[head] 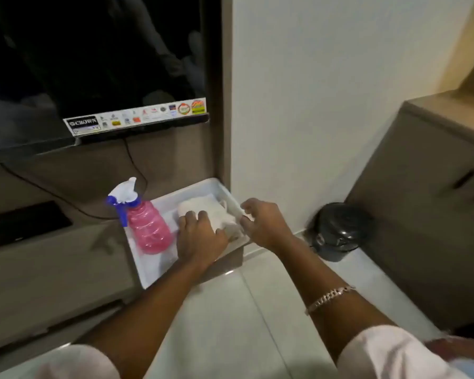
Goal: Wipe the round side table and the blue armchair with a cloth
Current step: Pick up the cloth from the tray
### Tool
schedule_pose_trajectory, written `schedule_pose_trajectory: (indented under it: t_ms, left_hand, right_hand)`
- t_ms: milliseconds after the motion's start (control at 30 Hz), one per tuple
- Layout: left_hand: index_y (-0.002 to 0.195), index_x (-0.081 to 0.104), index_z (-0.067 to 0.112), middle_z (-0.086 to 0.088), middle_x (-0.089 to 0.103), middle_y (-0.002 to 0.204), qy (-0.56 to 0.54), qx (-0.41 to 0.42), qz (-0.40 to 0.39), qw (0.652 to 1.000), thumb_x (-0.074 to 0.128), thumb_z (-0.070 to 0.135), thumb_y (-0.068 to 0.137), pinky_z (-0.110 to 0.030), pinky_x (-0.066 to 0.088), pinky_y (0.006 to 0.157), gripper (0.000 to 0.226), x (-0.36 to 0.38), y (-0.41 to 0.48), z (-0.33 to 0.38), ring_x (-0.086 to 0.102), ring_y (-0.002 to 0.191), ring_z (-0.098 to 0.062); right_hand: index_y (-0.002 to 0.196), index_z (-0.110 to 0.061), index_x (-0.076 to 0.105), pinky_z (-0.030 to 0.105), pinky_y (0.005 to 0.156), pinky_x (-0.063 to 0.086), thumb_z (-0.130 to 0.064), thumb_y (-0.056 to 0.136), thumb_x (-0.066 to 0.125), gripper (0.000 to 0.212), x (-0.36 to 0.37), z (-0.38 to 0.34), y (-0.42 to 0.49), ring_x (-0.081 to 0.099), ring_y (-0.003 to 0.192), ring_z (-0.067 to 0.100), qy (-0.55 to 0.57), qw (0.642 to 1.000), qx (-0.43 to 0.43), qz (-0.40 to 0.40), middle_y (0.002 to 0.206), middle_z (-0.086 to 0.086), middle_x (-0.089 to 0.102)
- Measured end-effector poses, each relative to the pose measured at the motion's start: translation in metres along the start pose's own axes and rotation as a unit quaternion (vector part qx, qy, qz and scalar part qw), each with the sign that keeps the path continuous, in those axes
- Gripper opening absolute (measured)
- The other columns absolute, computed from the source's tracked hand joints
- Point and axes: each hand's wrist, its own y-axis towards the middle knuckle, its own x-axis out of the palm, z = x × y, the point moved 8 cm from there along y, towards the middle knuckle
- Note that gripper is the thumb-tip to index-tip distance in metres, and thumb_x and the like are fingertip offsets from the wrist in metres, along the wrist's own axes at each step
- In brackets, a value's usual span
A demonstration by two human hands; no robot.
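A white cloth (219, 212) lies folded in the far half of a white tray (148, 269) on a low brown cabinet. My left hand (200, 236) lies palm down on the cloth's near side, fingers gripping it. My right hand (266, 225) is at the tray's right rim, its curled fingertips touching the cloth's right edge; motion blur hides whether they pinch it. A pink spray bottle (148, 228) with a blue and white trigger head stands in the tray left of my left hand. The round side table and the blue armchair are out of view.
A dark TV screen (93, 64) hangs above the cabinet, with cables trailing behind the tray. A black bin (337, 231) sits on the tiled floor against the white wall. A brown cupboard (427, 214) stands at the right.
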Motion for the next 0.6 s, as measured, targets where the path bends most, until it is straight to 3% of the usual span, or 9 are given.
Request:
schedule_pose_trajectory:
  t_ms: [100, 200, 267, 333, 433, 500, 600]
  left_hand:
    - [0.140, 0.044, 0.004, -0.022, 0.051, 0.139, -0.124, -0.118, 0.001, 0.985, 0.059, 0.026, 0.087, -0.048, 0.053, 0.096, 0.059, 0.012, 0.020, -0.041, 0.052, 0.125, -0.040]
    - [0.140, 0.043, 0.001, -0.021, 0.060, 0.133, -0.278, -0.269, -0.053, 0.921, 0.057, 0.018, 0.089, -0.039, 0.057, 0.074, 0.055, 0.035, 0.030, -0.065, 0.063, 0.113, -0.040]
    - [0.136, 0.049, 0.000, -0.021, 0.065, 0.128, -0.369, -0.341, -0.054, 0.863, 0.060, 0.022, 0.090, -0.041, 0.059, 0.081, 0.052, 0.050, 0.038, -0.075, 0.065, 0.111, -0.040]
    - [0.133, 0.052, 0.001, -0.019, 0.066, 0.124, -0.463, -0.373, -0.058, 0.802, 0.066, 0.028, 0.090, -0.047, 0.057, 0.093, 0.053, 0.066, 0.047, -0.083, 0.065, 0.112, -0.040]
    - [0.120, 0.061, 0.005, -0.015, 0.071, 0.115, -0.531, -0.351, -0.055, 0.769, 0.074, 0.028, 0.085, -0.056, 0.057, 0.095, 0.044, 0.072, 0.057, -0.087, 0.068, 0.104, -0.039]
    - [0.113, 0.065, 0.008, -0.012, 0.075, 0.113, -0.575, -0.309, -0.048, 0.756, 0.077, 0.023, 0.083, -0.052, 0.059, 0.091, 0.036, 0.063, 0.060, -0.082, 0.070, 0.102, -0.036]
    - [0.120, 0.067, 0.006, -0.012, 0.078, 0.113, -0.652, -0.217, -0.075, 0.723, 0.074, 0.010, 0.083, -0.050, 0.061, 0.086, 0.038, 0.041, 0.056, -0.049, 0.071, 0.106, -0.036]
  right_hand:
    - [0.128, -0.011, 0.054, 0.039, 0.097, 0.050, -0.036, 0.094, 0.053, 0.042, 0.054, -0.003, 0.038, 0.060, 0.113, 0.032, -0.013, 0.998, 0.045, -0.051, 0.122, 0.014, 0.066]
    - [0.136, -0.008, 0.048, 0.042, 0.099, 0.049, -0.041, 0.095, 0.047, 0.053, 0.102, 0.007, 0.057, 0.060, 0.114, 0.034, -0.039, 0.988, 0.107, -0.108, 0.122, 0.015, 0.065]
    - [0.139, -0.006, 0.043, 0.042, 0.102, 0.047, -0.043, 0.094, 0.047, 0.058, 0.123, 0.016, 0.065, 0.058, 0.117, 0.029, -0.064, 0.985, 0.107, -0.122, 0.125, 0.011, 0.063]
    - [0.141, -0.005, 0.038, 0.033, 0.102, 0.044, -0.035, 0.092, 0.054, 0.059, 0.132, 0.020, 0.071, 0.055, 0.120, 0.027, -0.026, 0.990, 0.104, -0.097, 0.129, 0.012, 0.059]
    - [0.126, -0.016, 0.048, 0.029, 0.084, 0.047, -0.020, 0.084, 0.065, 0.045, 0.124, 0.026, 0.069, 0.062, 0.104, 0.027, 0.133, 0.979, 0.152, -0.021, 0.112, 0.008, 0.063]
    - [0.119, -0.023, 0.051, 0.034, 0.086, 0.053, -0.020, 0.081, 0.068, 0.042, 0.106, 0.025, 0.063, 0.061, 0.098, 0.020, 0.210, 0.965, 0.156, 0.025, 0.109, 0.000, 0.063]
    - [0.114, -0.028, 0.053, 0.032, 0.087, 0.058, -0.018, 0.079, 0.074, 0.042, 0.068, 0.024, 0.043, 0.061, 0.105, 0.015, 0.321, 0.934, 0.141, 0.073, 0.116, -0.005, 0.063]
